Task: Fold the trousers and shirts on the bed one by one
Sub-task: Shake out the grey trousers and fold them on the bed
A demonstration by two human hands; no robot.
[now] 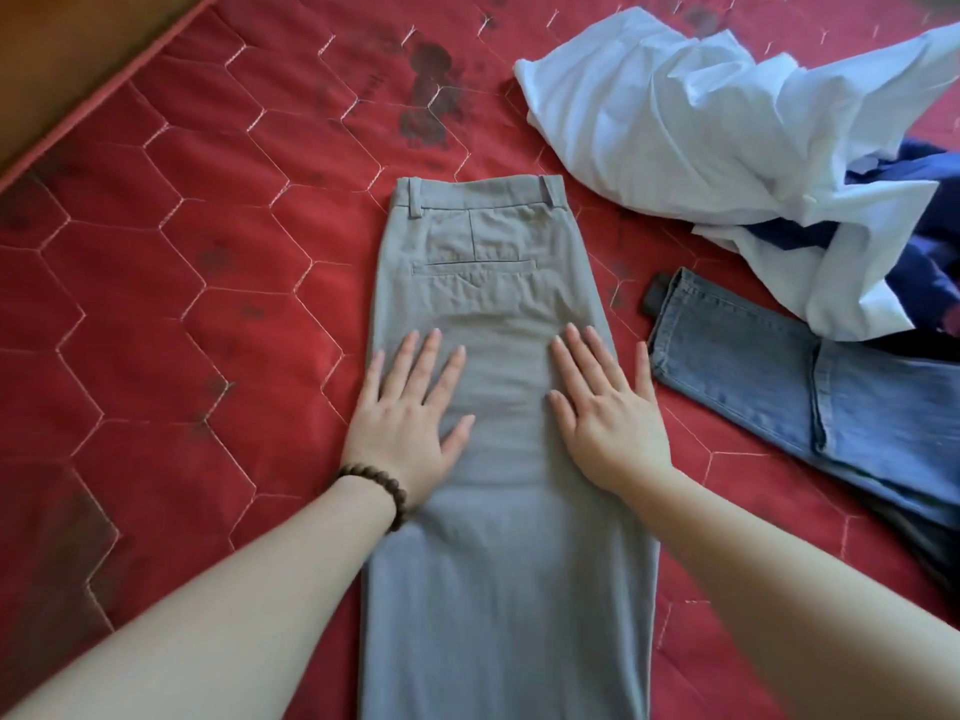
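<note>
Grey cotton trousers (498, 387), already doubled leg over leg, lie lengthwise down the middle of the red quilted mattress (171, 283), waistband away from the person and legs running out of view at the near edge. The left hand (410, 423) and right hand (602, 418) rest flat on the seat area, fingers straight and spread wide, gripping nothing; a brown beaded bracelet (382, 491) circles the left wrist. The step in hand appears to be smoothing before the crosswise fold. It would go best with both palms sweeping outward and toward the hems, so creases leave at the side seams and the two legs stay aligned.

To the left, open mattress extends to its piped border (104, 101), giving room to work. To the right, space is tighter: a blue denim jeans leg (779, 387) lies just beside the right hand's little finger, and a crumpled white shirt (727, 142) with a dark blue garment (930, 241) beneath it sits near the waistband corner.
</note>
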